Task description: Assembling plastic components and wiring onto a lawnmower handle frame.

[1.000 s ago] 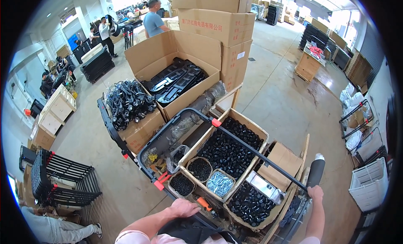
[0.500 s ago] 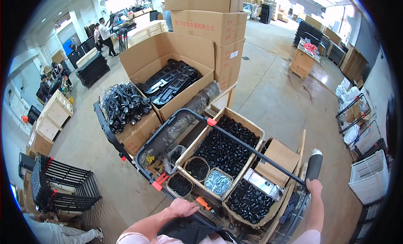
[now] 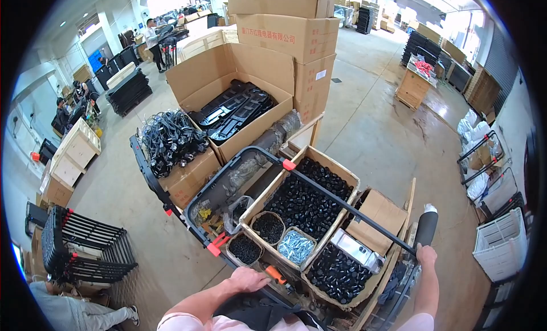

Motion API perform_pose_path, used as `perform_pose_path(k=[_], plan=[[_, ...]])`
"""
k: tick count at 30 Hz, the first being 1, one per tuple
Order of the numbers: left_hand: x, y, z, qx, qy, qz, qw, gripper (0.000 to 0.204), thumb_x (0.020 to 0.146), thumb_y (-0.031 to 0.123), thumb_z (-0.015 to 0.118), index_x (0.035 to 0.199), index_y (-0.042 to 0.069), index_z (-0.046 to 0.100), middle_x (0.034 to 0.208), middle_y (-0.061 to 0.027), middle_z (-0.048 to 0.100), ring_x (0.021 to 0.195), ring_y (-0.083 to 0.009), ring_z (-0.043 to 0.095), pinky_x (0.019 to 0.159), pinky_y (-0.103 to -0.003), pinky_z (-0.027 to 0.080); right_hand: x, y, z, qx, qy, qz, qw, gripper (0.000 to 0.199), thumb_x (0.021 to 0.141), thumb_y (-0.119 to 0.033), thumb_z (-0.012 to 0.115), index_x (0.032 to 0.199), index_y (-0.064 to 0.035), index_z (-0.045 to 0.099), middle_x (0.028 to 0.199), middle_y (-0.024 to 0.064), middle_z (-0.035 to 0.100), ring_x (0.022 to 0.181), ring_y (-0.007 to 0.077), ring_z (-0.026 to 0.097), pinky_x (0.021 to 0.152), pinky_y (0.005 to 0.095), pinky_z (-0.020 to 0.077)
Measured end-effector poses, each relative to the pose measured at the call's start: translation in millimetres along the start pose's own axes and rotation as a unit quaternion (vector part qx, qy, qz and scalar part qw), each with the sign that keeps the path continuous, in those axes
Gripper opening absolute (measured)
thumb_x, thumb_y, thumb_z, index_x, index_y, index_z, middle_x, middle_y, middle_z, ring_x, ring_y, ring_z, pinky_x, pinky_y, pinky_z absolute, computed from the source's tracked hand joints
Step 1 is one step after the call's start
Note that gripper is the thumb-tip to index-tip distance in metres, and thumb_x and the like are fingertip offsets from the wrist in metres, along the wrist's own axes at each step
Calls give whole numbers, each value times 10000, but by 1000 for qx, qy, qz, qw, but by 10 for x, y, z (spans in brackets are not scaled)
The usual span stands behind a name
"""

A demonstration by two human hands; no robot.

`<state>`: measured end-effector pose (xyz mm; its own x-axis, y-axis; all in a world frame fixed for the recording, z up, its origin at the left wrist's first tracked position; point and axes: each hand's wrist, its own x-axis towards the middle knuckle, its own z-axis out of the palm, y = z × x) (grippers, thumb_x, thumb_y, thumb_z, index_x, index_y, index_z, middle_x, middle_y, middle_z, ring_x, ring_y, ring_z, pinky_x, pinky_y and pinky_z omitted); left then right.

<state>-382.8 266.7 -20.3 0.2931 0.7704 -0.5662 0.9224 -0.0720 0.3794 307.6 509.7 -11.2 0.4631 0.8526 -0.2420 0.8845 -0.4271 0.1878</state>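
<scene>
Several black racks [image 3: 91, 251]: were stood on the floor at the far left, well apart from the load
Black cables [image 3: 174, 140]: were heaped in a loose tangle on a brown box [image 3: 191, 183]
Cardboard carton [image 3: 259, 130]: was left with its flaps raised, and black moulded panels [image 3: 236, 111] were stacked inside
Black tubular frame [image 3: 342, 201]: was slanted across the loaded boxes, its red fittings [image 3: 289, 164] spaced along it; whether it was fixed to anything underneath could not be told
Handling: was judged stiff and light for its length, but smooth enough to roll in the palm; the hold was best taken on plain straight bar, clear of the red fittings, with both sides kept level
Left hand [image 3: 249, 280]: was kept knuckles up at the near edge, fingers curled; whether a bar was gripped or only leaned on could not be told
Orange-handled tool [image 3: 276, 274]: was placed just right of that hand
Silver bolts [image 3: 296, 247]: were bunched beside many black caps [image 3: 310, 188]
Right hand [image 3: 426, 256]: was wrapped round the frame's lower right end, with a dark roll [image 3: 426, 227] seen just beyond it
</scene>
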Motion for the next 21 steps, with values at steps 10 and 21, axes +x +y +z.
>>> perform_pose_path(k=[10, 21], plan=[[-18, 7, 13, 2, -1, -11, 1000, 512, 1080, 548, 430, 1140, 157, 755, 994, -182, 787, 947, -417, 750, 862, -552, 588, -17, 49, 61, 4, -6, -16, 1000, 551, 1026, -450, 506, 1113, 16, 788, 1153, 280, 762, 1131, 430, 732, 1006, 511, 568], [-66, -77, 230, -35, 184, 86, 979, 323, 1043, 361, 600, 1001, 74, 739, 903, -165, 741, 896, -387, 722, 828, -508, 580, -120, 9, -9, -7, 39, -36, 999, 605, 1032, -485, 515, 1113, 54, 777, 1176, 302, 749, 1148, 448, 720, 1011, 508, 566]])
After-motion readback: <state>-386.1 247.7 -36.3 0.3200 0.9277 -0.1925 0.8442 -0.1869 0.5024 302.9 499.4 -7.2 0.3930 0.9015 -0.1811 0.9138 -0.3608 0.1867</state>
